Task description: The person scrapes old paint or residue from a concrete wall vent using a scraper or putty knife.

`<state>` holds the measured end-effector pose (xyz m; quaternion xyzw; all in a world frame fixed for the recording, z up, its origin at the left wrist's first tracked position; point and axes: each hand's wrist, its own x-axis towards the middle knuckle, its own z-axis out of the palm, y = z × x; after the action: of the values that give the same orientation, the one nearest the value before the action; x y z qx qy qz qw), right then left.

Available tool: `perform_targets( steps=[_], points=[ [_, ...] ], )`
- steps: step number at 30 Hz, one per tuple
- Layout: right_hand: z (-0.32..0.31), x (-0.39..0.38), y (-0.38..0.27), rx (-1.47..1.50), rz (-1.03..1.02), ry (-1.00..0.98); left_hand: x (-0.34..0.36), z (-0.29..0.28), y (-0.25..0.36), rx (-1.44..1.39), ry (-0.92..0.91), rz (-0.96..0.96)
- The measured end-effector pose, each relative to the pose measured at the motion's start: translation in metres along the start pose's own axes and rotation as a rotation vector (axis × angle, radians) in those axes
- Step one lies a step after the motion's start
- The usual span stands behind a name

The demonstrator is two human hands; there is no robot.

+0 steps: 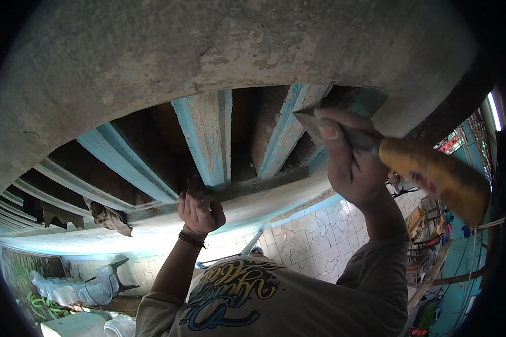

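Note:
In my right hand [348,154] is a hand tool with a pointed grey metal blade [305,119] and a worn yellow-brown handle [433,171]. My fingers close around the blade near the handle, and its tip points up and left toward a slat [287,135] with flaking blue paint. My left hand [201,213] is lower, its fingers curled over the concrete ledge [247,187] beneath the slats; its fingertips are lost in shadow. Another peeling blue and grey slat [203,135] rises just above that hand.
A rough concrete beam [219,56] arches overhead, with dark gaps between slats. Torn brown scraps [109,218] hang at the left. Below are a pale tiled floor [315,230], a chair [109,278] and clear plastic containers [67,292]. Cluttered shelving [424,224] stands at the right.

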<state>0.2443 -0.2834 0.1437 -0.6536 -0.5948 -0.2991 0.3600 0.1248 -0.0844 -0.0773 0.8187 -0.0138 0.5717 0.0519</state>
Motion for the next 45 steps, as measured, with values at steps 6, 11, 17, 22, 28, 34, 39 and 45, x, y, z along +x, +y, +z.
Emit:
perform_targets(
  steps=[6,11,17,22,28,34,39,45],
  points=[
    [-0.003,0.013,0.002,-0.002,-0.057,0.156,-0.002,0.0,0.001,-0.019,0.004,0.006],
    [-0.003,0.013,0.005,0.017,-0.098,0.113,-0.002,0.0,0.001,-0.011,0.001,0.0],
    [-0.009,0.012,0.004,-0.091,-0.134,0.134,-0.002,0.001,0.0,-0.008,0.006,0.007],
    [-0.004,0.017,0.003,-0.132,-0.141,0.145,-0.002,0.001,-0.001,-0.013,0.017,0.011],
    [-0.002,0.02,0.009,0.038,-0.203,0.23,-0.002,0.003,0.001,-0.004,0.031,-0.002],
    [-0.007,0.001,0.002,0.002,-0.065,0.098,-0.003,0.001,0.001,0.031,0.043,-0.008],
    [0.006,-0.002,0.012,0.034,-0.111,0.114,0.007,0.001,0.003,0.098,0.037,0.068],
    [0.008,-0.009,0.0,0.005,0.009,0.052,0.001,0.001,0.003,0.093,0.003,0.034]
  ],
)
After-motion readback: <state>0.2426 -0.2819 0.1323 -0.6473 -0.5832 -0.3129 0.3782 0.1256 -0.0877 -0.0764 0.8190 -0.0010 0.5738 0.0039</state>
